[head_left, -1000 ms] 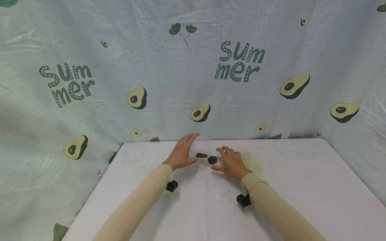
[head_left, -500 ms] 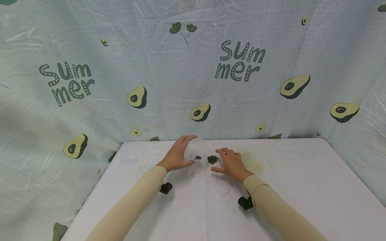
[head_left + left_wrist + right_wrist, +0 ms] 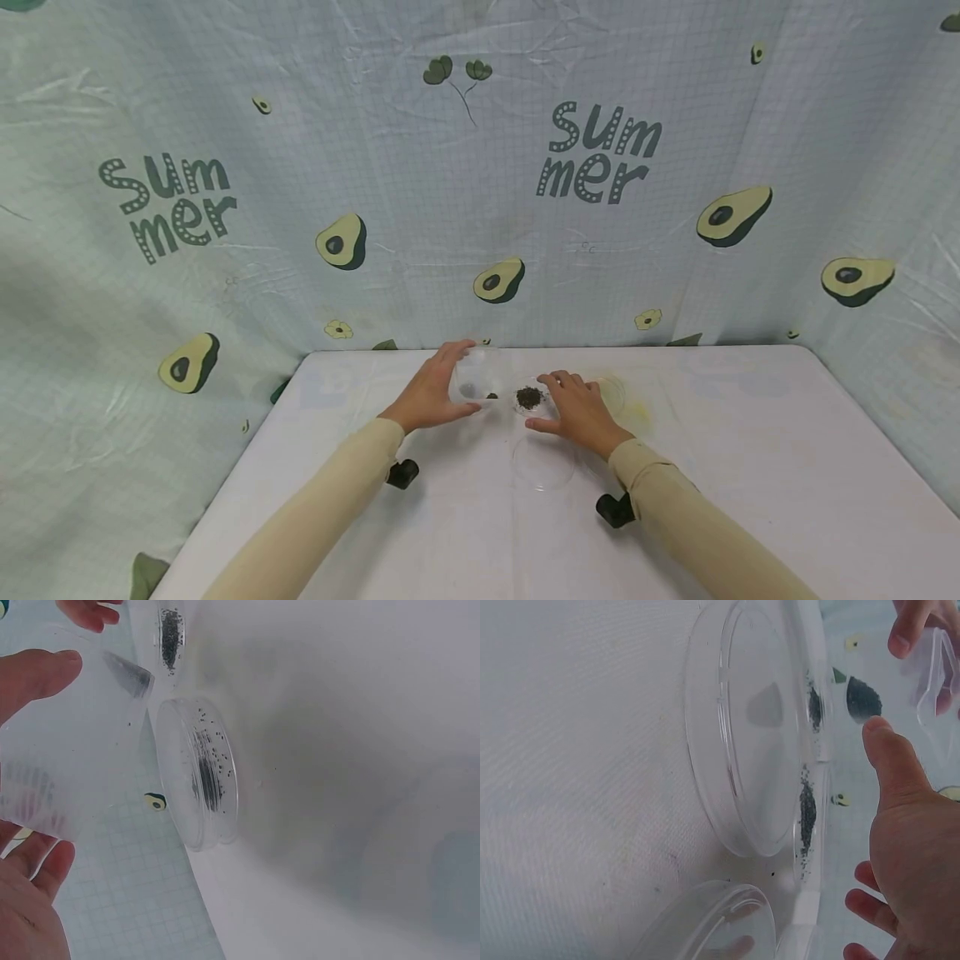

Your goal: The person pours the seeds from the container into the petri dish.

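Note:
My left hand (image 3: 431,390) grips a clear plastic container (image 3: 82,742) between thumb and fingers, above the table's far side. The container is tilted, and dark grains (image 3: 129,675) lie gathered in one corner. To its right, a shallow clear dish (image 3: 231,769) holds a heap of dark grains (image 3: 529,397). My right hand (image 3: 581,410) is beside that heap, thumb and fingers spread apart. In the right wrist view, its thumb (image 3: 885,746) points toward the tilted container, and the grain heaps appear to the left of the hand.
A round clear dish (image 3: 543,488) lies on the white table (image 3: 750,467) nearer me. Another clear round piece (image 3: 705,922) shows in the right wrist view. Yellowish stains (image 3: 637,414) mark the table right of my right hand. A patterned sheet (image 3: 420,183) hangs behind the far edge.
My left hand has moved left with the container, turning it so that its round face shows. The dark patch in it looks smaller from the head. The right hand has barely moved.

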